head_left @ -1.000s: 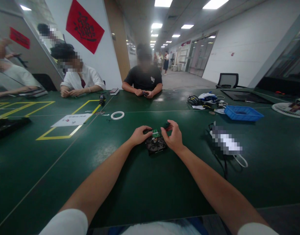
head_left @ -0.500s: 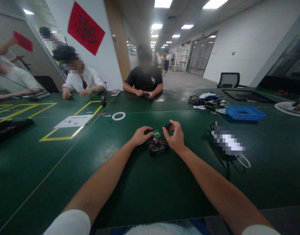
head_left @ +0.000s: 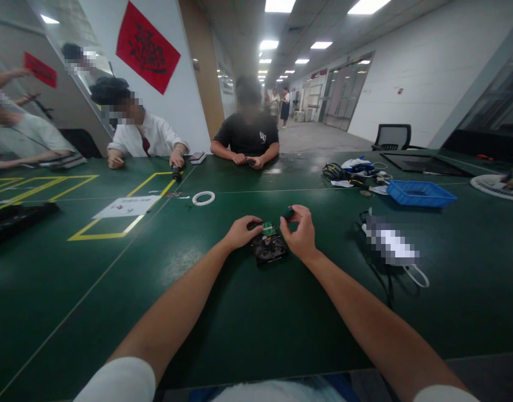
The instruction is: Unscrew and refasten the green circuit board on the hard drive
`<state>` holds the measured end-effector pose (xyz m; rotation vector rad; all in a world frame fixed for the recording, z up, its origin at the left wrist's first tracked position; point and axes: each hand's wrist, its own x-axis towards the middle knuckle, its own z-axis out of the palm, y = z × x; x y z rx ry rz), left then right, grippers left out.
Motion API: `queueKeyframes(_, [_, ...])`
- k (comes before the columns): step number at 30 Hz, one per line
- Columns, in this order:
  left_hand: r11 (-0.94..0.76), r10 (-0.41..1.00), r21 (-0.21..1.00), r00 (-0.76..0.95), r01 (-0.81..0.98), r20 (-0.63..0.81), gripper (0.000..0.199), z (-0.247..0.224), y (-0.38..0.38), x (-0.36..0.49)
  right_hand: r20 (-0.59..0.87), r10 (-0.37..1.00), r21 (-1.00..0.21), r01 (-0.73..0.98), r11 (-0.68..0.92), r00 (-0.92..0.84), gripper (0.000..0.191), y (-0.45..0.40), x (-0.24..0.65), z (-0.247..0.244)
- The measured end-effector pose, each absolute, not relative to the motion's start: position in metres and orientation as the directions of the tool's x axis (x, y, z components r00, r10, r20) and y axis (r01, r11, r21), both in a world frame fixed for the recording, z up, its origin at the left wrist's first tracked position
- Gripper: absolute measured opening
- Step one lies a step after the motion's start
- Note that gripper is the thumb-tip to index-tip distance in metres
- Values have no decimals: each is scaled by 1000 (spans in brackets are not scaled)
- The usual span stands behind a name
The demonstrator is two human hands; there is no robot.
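Observation:
A black device [head_left: 268,251] with a small green circuit board [head_left: 268,228] at its far end lies on the dark green table [head_left: 256,324]. My left hand [head_left: 242,232] is closed on the board's left edge, thumb and fingers at its side. Just right of the device, my right hand [head_left: 299,230] pinches a small dark object [head_left: 288,213] between thumb and fingers, above the table. That object's far end is hard to make out. Its lower end points toward the board.
At the right are a blue tray [head_left: 421,194], a cable pile [head_left: 357,167] and a blurred white item [head_left: 393,243] with a cord. A white ring [head_left: 203,198] and a paper sheet [head_left: 126,206] lie left. Several people sit across the table.
My right hand has shifted very slightly with the dark object in it. Across the table, a person in white has reached a hand to a dark item near the yellow tape.

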<state>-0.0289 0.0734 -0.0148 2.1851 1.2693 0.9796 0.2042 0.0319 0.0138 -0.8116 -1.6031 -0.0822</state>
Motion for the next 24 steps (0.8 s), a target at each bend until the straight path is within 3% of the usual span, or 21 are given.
queueKeyframes(24, [-458, 889, 675, 307, 578, 340, 33, -13, 72, -26, 861, 502, -385, 548, 743, -75, 48, 28, 206, 11])
